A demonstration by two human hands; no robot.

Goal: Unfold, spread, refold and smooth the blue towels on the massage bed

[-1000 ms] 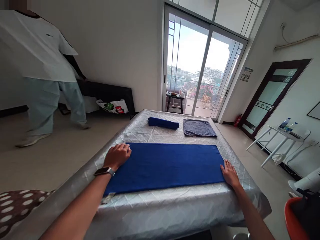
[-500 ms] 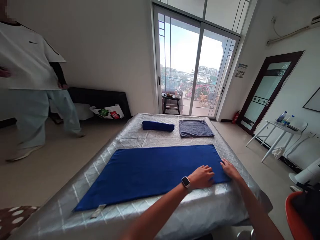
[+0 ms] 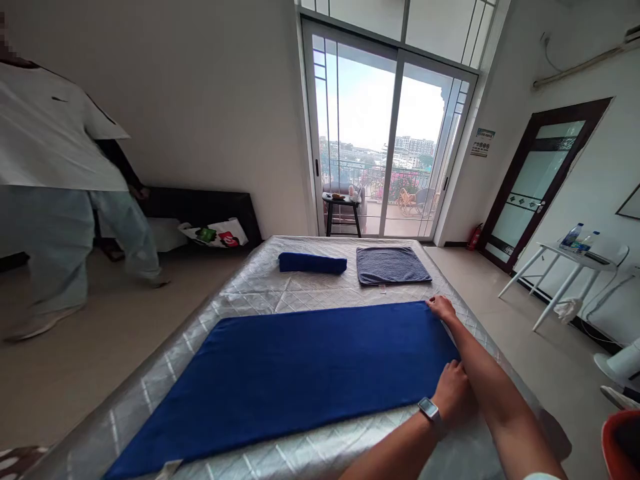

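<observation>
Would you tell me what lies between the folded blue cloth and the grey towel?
Between the folded blue cloth and the grey towel, the head view shows only silver quilted cover.

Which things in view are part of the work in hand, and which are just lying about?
In the work:
- flat blue cloth, left hand at its near right corner, right hand at the far right one
- silver quilted cover under it

Probably just lying about:
- folded blue cloth, untouched
- grey towel, untouched
- printed bag
- bottles
</observation>
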